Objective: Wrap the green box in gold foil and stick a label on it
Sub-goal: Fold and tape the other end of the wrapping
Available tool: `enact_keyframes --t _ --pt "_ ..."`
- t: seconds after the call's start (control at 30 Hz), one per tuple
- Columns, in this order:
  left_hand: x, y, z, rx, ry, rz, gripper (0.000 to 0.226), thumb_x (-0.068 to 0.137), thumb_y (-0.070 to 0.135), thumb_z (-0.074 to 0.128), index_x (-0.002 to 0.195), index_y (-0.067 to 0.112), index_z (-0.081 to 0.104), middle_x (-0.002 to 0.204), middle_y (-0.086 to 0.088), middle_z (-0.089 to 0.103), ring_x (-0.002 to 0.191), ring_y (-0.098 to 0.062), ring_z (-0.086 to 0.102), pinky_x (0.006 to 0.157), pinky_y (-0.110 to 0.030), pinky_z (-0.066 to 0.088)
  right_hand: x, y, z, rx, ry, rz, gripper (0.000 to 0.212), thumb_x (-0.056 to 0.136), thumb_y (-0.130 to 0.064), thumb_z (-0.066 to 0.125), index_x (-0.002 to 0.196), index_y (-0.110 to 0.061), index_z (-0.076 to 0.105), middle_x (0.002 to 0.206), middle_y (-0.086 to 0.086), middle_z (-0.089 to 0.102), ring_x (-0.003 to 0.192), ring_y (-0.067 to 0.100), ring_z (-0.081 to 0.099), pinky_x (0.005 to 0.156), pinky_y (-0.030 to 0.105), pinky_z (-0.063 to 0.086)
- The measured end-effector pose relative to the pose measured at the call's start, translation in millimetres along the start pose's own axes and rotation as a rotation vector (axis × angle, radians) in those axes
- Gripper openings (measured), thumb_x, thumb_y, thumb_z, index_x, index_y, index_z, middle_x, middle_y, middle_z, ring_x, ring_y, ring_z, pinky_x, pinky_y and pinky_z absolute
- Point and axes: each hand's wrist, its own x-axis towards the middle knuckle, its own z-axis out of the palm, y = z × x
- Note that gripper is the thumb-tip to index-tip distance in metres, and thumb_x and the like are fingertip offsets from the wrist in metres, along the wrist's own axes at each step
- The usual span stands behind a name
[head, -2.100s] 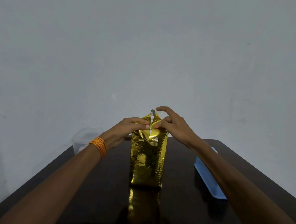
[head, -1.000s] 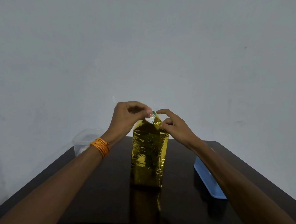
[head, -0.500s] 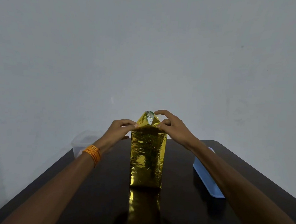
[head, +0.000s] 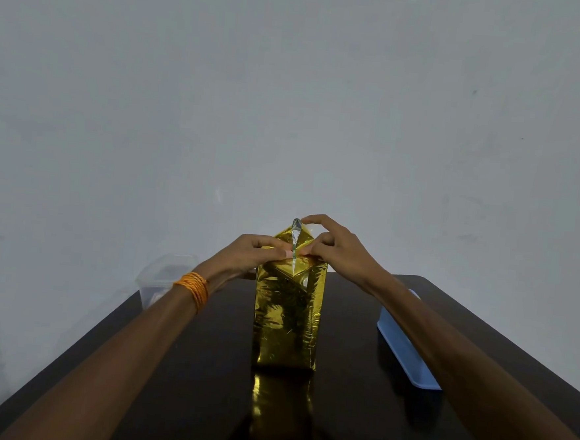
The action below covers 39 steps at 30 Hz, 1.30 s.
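So, far left, at the back corner of the glossy dark desk (head: 201,385), there's a clear plastic tub (head: 166,276) sitting just behind the left forearm. A bundle of orange thread bands (head: 192,290) wraps that wrist. The left hand (head: 255,255) has its fingers curled in and pinches the fold at the top of the tall box wrapped in crinkly gold foil (head: 287,316), fingertips right at the centre seam. That box stands upright in the middle of the desk, foil over every side that shows, and it's mirrored in the shiny surface below. The top flap sticks up in a peak with a silvery inside. The right hand (head: 339,250) pinches the same fold from the other side, index finger arched over the peak. Further right, a long light-blue plastic tray (head: 407,345) lies on the desk, partly hidden by the right forearm.
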Motion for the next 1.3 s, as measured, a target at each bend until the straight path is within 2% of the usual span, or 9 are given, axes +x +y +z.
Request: enact_keyframes --t 0.17,0.3,0.37,0.5,0.63,0.77,0.87,1.13,1.3 --pt "1 0 -2 0.049 0.000 0.002 0.029 0.085 0.033 0.075 0.114 0.027 0.074 0.114 -0.001 0.071 0.108 -0.018 0.066 0.091 -0.036 0.056 2 -6 -2 0.057 -0.003 0.010 0.033 0.092 -0.020 0.064 0.122 -0.033 0.061 0.089 0.007 0.076 0.094 0.020 0.072 0.091 0.040 0.055" --pt "2 -2 -3 0.048 0.007 -0.005 0.028 0.084 0.037 0.076 0.111 0.031 0.075 0.118 0.000 0.068 0.108 -0.018 0.065 0.091 -0.039 0.058 7 -14 -7 0.079 0.168 -0.024 0.007 0.091 -0.029 0.069 0.097 -0.027 0.071 0.096 0.002 0.073 0.095 0.016 0.069 0.085 0.037 0.054" --pt "2 -2 -2 0.052 0.007 0.009 0.028 0.085 0.036 0.075 0.112 0.030 0.075 0.119 -0.001 0.067 0.108 -0.019 0.065 0.092 -0.039 0.058 11 -18 -12 0.132 0.198 0.008 0.009 0.091 -0.025 0.071 0.093 -0.017 0.071 0.095 0.006 0.073 0.090 0.017 0.069 0.082 0.036 0.056" --pt "1 -1 -1 0.078 0.003 0.017 0.029 0.087 0.036 0.074 0.115 0.029 0.073 0.121 -0.002 0.064 0.109 -0.020 0.064 0.091 -0.038 0.057 16 -28 -20 0.117 0.084 0.018 0.013 0.091 -0.020 0.072 0.098 -0.008 0.072 0.082 0.010 0.076 0.069 0.013 0.064 0.067 0.026 0.054" --pt "2 -1 -1 0.083 0.004 0.027 0.027 0.087 0.034 0.073 0.113 0.030 0.073 0.120 -0.002 0.064 0.108 -0.020 0.064 0.087 -0.034 0.057 22 -34 -22 0.070 -0.067 0.046 0.016 0.091 -0.013 0.071 0.107 -0.010 0.071 0.073 0.007 0.072 0.065 0.011 0.055 0.062 0.026 0.047" --pt "3 -2 0 0.097 0.009 0.049 0.023 0.087 0.034 0.073 0.109 0.031 0.073 0.122 -0.004 0.064 0.109 -0.020 0.063 0.094 -0.037 0.055 29 -36 -23 0.014 -0.243 0.112 0.068 0.088 -0.007 0.072 0.142 -0.034 0.041 0.076 0.012 0.071 0.065 0.014 0.054 0.060 0.027 0.047" --pt "4 -3 -1 0.089 0.012 0.051 0.023 0.086 0.036 0.074 0.109 0.032 0.074 0.123 -0.005 0.065 0.109 -0.021 0.064 0.094 -0.038 0.055 36 -37 -22 -0.011 -0.230 0.131 0.066 0.091 -0.011 0.070 0.144 -0.036 0.041 0.071 0.005 0.067 0.063 0.010 0.055 0.060 0.025 0.047" --pt "1 -2 -3 0.105 0.000 0.053 0.026 0.084 0.038 0.076 0.109 0.033 0.072 0.123 0.000 0.064 0.118 -0.019 0.058 0.102 -0.042 0.049 56 -30 -11 -0.157 -0.367 0.235 0.059 0.089 -0.017 0.073 0.139 -0.035 0.047 0.070 0.002 0.063 0.065 0.013 0.052 0.062 0.026 0.046" --pt "0 0 -3 0.098 -0.012 0.040 0.018 0.086 0.033 0.075 0.104 0.031 0.071 0.104 0.011 0.065 0.105 -0.015 0.062 0.085 -0.030 0.053 62 -31 -7 -0.236 -0.388 0.241 0.058 0.090 -0.014 0.068 0.139 -0.035 0.047 0.069 0.002 0.063 0.070 0.015 0.054 0.062 0.026 0.044"
